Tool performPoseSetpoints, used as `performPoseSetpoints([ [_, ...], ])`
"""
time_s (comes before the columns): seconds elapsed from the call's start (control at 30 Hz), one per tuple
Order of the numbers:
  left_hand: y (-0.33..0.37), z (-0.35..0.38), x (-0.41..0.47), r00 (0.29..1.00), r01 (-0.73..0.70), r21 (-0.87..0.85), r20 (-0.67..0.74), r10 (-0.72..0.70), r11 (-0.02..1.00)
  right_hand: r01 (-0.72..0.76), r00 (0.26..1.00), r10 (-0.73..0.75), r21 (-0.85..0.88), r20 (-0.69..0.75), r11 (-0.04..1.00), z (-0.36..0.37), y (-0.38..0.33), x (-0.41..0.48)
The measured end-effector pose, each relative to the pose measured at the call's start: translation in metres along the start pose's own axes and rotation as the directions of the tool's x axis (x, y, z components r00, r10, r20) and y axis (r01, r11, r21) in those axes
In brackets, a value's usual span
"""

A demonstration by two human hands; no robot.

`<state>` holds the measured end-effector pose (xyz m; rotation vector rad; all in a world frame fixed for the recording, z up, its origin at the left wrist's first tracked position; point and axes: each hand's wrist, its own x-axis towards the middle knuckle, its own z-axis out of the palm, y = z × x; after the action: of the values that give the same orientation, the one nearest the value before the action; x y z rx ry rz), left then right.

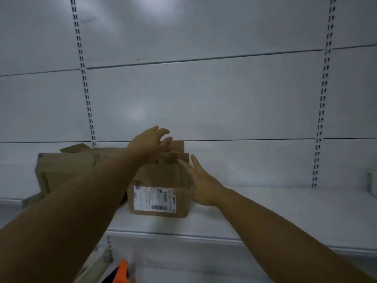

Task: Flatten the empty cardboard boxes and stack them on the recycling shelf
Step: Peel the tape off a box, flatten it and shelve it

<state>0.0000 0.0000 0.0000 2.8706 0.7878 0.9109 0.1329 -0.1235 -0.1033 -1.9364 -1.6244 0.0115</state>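
Note:
A small brown cardboard box [161,180] with a white shipping label stands on the white shelf [265,213], its top flaps raised. My left hand [150,142] reaches over the box's top, fingers spread at the raised flaps. My right hand [201,183] is flat and open against the box's right side. A larger brown cardboard box [67,170] lies to the left behind my left forearm, which hides part of it.
White back panels with slotted uprights [322,99] rise behind the shelf. A pale object [372,181] sits at the shelf's far right edge. Below the shelf front, an orange object [122,271] shows at the bottom.

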Motion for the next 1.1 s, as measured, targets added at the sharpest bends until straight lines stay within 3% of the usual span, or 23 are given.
performPoseSetpoints([
  [0.23,-0.051,-0.002,-0.041,0.999,-0.053,-0.099,-0.004,0.053,0.994,0.009,0.958,-0.012,-0.013,-0.285,1.0,0.018,-0.014,0.011],
  [0.33,-0.056,0.002,-0.06,0.986,-0.137,-0.172,-0.122,0.117,0.976,-0.049,0.872,0.048,0.011,-0.488,0.999,0.01,-0.005,0.002],
  [0.47,-0.043,0.012,-0.079,0.945,-0.28,-0.302,-0.252,0.207,0.911,-0.081,0.752,0.209,0.227,-0.626,0.971,-0.013,0.006,-0.013],
  [0.53,-0.029,0.017,-0.083,0.926,-0.343,-0.41,-0.298,0.231,0.845,-0.117,0.694,0.356,0.39,-0.626,0.913,-0.027,0.014,-0.019],
  [0.63,-0.012,0.028,-0.077,0.954,-0.298,-0.664,-0.182,0.238,0.686,-0.148,0.622,0.59,0.663,-0.515,0.734,-0.05,0.023,-0.028],
  [0.8,0.005,0.05,-0.053,0.97,-0.23,-0.812,-0.146,0.196,0.536,-0.34,0.641,0.751,0.818,-0.159,0.464,-0.07,0.03,-0.053],
  [0.9,0.016,0.063,-0.036,0.996,-0.063,-0.873,-0.021,0.092,0.484,-0.433,0.602,0.797,0.823,-0.039,0.367,-0.074,0.038,-0.073],
  [0.97,0.025,0.075,-0.029,0.992,0.105,-0.839,0.128,0.006,0.535,-0.38,0.559,0.829,0.878,-0.033,0.291,-0.081,0.046,-0.081],
  [1.03,0.033,0.089,-0.025,0.972,0.211,-0.774,0.233,-0.041,0.598,-0.388,0.538,0.839,0.862,-0.075,0.326,-0.087,0.057,-0.082],
  [1.1,0.043,0.104,-0.022,0.952,0.238,-0.703,0.305,-0.018,0.67,-0.604,0.565,0.813,0.6,-0.143,0.525,-0.09,0.07,-0.082],
])
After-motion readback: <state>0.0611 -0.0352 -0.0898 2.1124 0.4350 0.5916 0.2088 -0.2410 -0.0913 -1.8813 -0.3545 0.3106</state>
